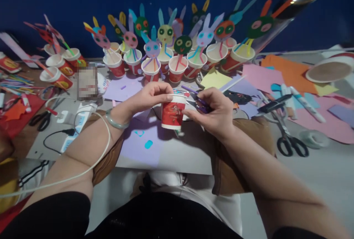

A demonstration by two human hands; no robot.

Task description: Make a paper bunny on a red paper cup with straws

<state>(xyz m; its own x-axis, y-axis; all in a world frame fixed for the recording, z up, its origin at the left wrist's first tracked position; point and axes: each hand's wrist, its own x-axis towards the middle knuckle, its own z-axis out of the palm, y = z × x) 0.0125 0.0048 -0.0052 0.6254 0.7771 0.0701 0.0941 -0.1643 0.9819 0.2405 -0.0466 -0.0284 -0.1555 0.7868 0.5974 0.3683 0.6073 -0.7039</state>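
A red paper cup (173,113) with a white rim is upright in front of me, pinched near its rim by my left hand (157,95). My right hand (217,112) is closed around purple-handled scissors (203,105), whose blades point toward the cup's right side. The thumb of that hand is close to the cup wall. Below the cup lies a purple sheet (143,150) with a small blue paper oval (148,144) on it.
Behind stand several cups with paper rabbit heads (182,45). Black scissors (290,145), a tape roll (313,139), markers (308,104) and an orange sheet (287,73) lie right. At left are a power strip (79,125), a white cable and more scissors (43,119).
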